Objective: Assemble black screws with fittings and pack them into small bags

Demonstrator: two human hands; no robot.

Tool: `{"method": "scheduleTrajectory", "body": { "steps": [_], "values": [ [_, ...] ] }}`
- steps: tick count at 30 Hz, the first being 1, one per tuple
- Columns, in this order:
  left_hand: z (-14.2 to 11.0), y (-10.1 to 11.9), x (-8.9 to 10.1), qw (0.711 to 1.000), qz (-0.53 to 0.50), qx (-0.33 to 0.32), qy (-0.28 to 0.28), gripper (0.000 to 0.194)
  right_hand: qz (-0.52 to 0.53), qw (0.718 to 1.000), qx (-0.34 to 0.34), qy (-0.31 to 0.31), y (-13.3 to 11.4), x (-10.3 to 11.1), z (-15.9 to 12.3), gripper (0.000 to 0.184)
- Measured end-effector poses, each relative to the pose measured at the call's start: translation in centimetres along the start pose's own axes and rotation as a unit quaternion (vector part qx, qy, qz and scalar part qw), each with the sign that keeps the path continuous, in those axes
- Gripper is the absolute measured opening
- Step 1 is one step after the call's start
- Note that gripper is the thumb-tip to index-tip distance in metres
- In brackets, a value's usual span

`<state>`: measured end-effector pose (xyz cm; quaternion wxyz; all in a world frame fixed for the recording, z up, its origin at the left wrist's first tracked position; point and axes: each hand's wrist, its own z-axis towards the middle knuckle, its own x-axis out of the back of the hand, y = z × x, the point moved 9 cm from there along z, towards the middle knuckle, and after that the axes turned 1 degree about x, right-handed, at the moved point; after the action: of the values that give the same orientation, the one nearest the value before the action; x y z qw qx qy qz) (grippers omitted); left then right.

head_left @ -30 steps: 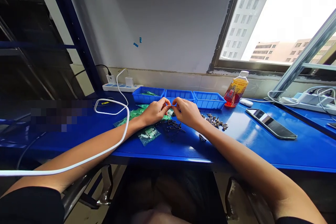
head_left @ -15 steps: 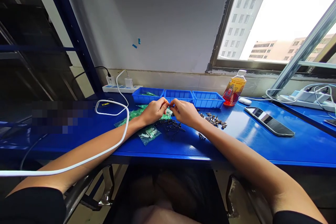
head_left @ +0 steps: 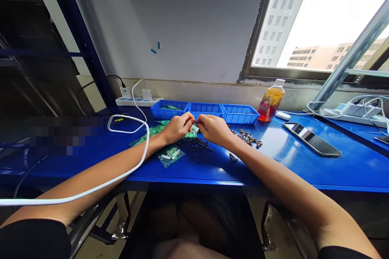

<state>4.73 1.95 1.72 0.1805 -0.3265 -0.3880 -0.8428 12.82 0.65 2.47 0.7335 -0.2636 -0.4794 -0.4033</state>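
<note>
My left hand [head_left: 178, 128] and my right hand [head_left: 213, 128] meet over the middle of the blue table, fingertips pinched close together. Whatever is between the fingers is too small to make out. Beneath them lies a heap of dark screws [head_left: 198, 145]. Green-tinted plastic bags [head_left: 153, 130] lie under and beside my left hand, and a small clear bag with white pieces [head_left: 171, 155] is nearer the front. To the right of my right hand is a loose pile of shorter metal screws [head_left: 247, 137]. A few dark screws [head_left: 233, 158] lie by my right forearm.
Three blue bins stand along the wall: a left bin [head_left: 156, 112] with green bags, a middle bin [head_left: 219, 109] and a right bin [head_left: 241, 119]. A drink bottle [head_left: 271, 102] and a phone [head_left: 313, 139] are at right. A white cable [head_left: 144, 149] crosses above my left forearm.
The view has shifted slightly. Both hands stay pinched together in nearly the same place above the screws.
</note>
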Motion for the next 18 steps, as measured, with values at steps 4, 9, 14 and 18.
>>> {"method": "scheduleTrajectory", "body": {
  "steps": [4, 9, 14, 18],
  "values": [
    [0.02, 0.18, -0.07, 1.0, 0.0, -0.011, -0.003, 0.027, -0.008, 1.0, 0.008, -0.007, -0.18, 0.05, -0.03, 0.022],
    [-0.08, 0.35, -0.15, 1.0, 0.0, -0.019, -0.006, 0.026, -0.007, 1.0, 0.019, -0.019, -0.33, 0.11, 0.01, 0.021],
    [-0.18, 0.42, -0.24, 1.0, -0.002, -0.026, -0.01, 0.025, 0.002, 0.999, 0.036, -0.025, -0.55, -0.02, 0.05, 0.019],
    [-0.16, 0.4, -0.24, 1.0, -0.004, -0.029, -0.007, 0.023, 0.007, 0.999, 0.03, -0.014, -0.41, 0.04, 0.04, 0.019]
  ]
}}
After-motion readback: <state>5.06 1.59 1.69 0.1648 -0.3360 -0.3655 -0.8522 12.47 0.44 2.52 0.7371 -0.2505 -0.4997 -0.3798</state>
